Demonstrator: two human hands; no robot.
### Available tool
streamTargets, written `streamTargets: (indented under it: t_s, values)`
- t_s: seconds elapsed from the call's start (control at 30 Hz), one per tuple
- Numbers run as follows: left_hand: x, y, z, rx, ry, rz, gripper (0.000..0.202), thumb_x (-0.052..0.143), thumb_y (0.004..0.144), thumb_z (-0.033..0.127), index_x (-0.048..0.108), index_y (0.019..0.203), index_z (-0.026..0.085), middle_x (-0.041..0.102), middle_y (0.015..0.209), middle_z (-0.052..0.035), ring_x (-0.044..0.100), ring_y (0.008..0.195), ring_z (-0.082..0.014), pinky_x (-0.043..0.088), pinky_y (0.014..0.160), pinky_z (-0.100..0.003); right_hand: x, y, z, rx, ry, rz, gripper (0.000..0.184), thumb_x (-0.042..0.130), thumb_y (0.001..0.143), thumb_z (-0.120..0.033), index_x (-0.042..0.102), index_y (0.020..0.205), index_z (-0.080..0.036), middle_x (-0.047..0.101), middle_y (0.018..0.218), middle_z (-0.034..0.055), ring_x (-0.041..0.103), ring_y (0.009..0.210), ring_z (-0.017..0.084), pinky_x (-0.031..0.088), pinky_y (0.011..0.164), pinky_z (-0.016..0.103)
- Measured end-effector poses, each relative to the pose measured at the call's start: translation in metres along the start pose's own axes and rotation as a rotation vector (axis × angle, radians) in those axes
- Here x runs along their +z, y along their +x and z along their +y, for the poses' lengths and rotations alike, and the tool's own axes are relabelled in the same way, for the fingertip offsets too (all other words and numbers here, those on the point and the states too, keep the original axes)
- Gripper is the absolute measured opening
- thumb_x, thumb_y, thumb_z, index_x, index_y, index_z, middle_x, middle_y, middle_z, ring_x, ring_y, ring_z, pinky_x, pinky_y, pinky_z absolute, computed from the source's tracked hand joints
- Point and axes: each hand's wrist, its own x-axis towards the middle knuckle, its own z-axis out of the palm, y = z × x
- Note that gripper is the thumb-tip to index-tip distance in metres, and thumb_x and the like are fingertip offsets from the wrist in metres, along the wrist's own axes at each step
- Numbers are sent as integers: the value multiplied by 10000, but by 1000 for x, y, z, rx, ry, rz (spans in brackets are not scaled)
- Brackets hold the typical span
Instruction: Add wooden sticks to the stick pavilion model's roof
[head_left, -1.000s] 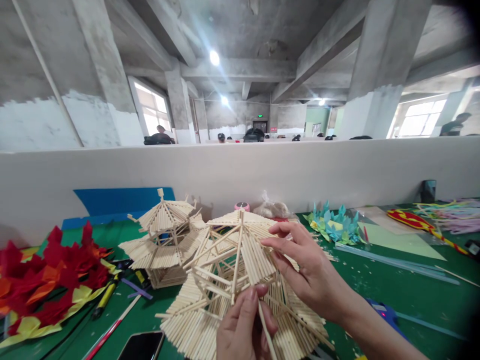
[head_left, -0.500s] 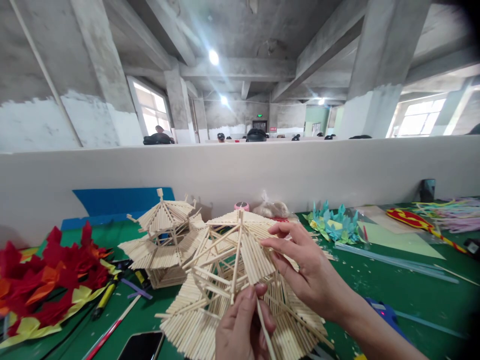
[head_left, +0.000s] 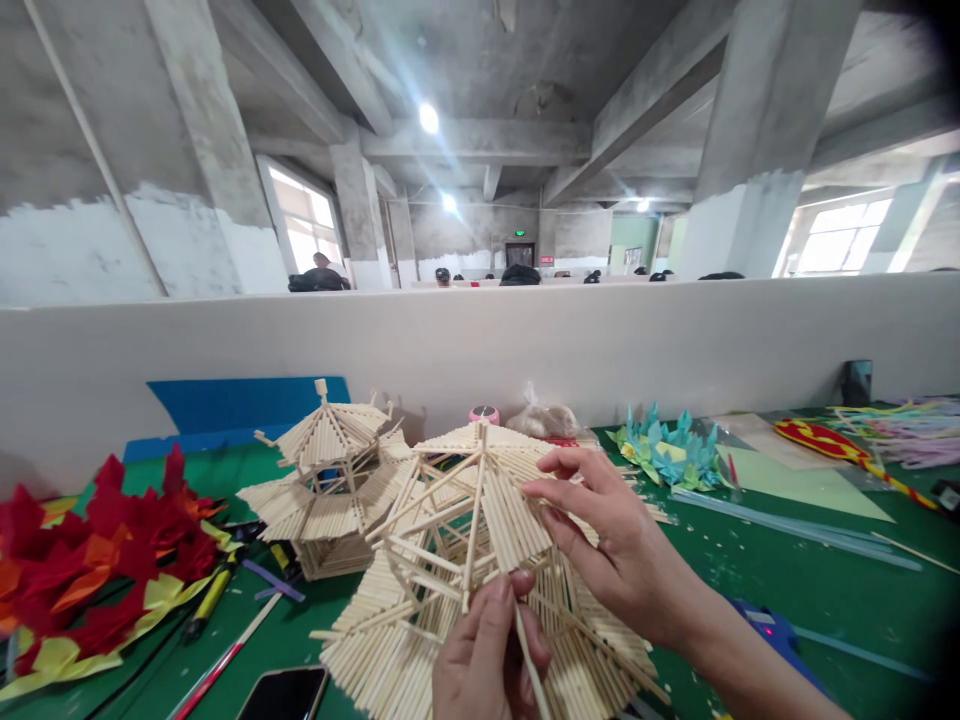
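A pavilion model of pale wooden sticks (head_left: 390,650) stands before me, its upper roof part covered and part bare frame. My left hand (head_left: 487,650) pinches a thin wooden stick (head_left: 531,660) at the lower edge of the stick-covered roof panel (head_left: 510,510). The stick slants down past my fingers. On the right side of the upper roof rests my right hand (head_left: 607,540), its fingers curved and apart, fingertips touching the sticks. Part of the lower roof is hidden behind both hands.
Another stick pavilion (head_left: 330,490) stands behind on the left. Red and orange paper pieces (head_left: 112,560) lie far left, with a phone (head_left: 285,693) at the front. To the right are a blue paper flower (head_left: 671,445), clear glue sticks (head_left: 795,525) and a blue tool (head_left: 772,635).
Almost nothing differs. My left hand and the stick have shifted very slightly to the right; my right hand stays on the roof.
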Motion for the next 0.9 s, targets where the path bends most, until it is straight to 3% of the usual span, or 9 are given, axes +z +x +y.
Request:
streamTargets:
  t_s: [0.37, 0.73, 0.9]
  values:
    - [4, -3, 5, -51, -44, -8, 409, 820, 384, 450, 687, 617, 141, 536, 349, 19, 377, 281, -6, 239, 311, -92, 1, 5, -8, -46, 20, 10, 321, 433, 810, -67, 561, 1082, -182, 448, 1107, 60, 412, 1046, 159, 361, 886, 306]
    - [0, -1, 3, -71, -94, -55, 359, 822, 435, 398, 684, 635, 133, 554, 366, 10, 387, 276, -7, 227, 301, -91, 4, 17, -19, -77, 51, -63, 440, 438, 731, 13, 579, 1074, -224, 443, 1146, 60, 406, 1078, 187, 368, 914, 349]
    - [0, -1, 3, -59, -101, -62, 349, 826, 424, 397, 684, 614, 140, 545, 356, 17, 378, 268, -5, 257, 302, -90, 7, 22, -20, -118, -7, -68, 409, 455, 737, -10, 601, 1048, -233, 456, 1146, 66, 403, 1065, 214, 361, 913, 389]
